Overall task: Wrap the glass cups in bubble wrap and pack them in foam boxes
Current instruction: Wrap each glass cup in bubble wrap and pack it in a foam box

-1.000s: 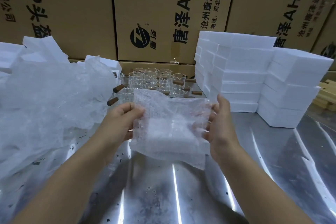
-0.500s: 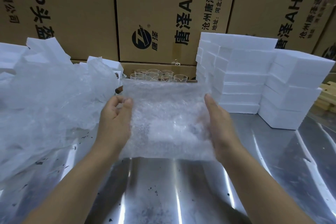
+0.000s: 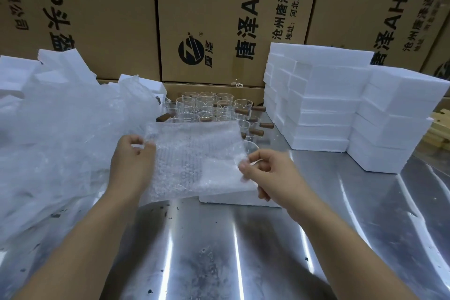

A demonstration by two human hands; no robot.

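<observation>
At frame centre, the left hand (image 3: 132, 165) and right hand (image 3: 270, 175) each keep a pinching grip on opposite edges of the bubble wrap sheet (image 3: 192, 163). The sheet is draped over a foam box (image 3: 233, 198) on the tabletop (image 3: 219, 251). Glass cups (image 3: 207, 105) stand just behind.

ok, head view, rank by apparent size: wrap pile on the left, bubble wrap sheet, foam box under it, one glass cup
1. wrap pile
2. bubble wrap sheet
3. foam box, mostly covered, so unsure
4. glass cup, farther back
</observation>
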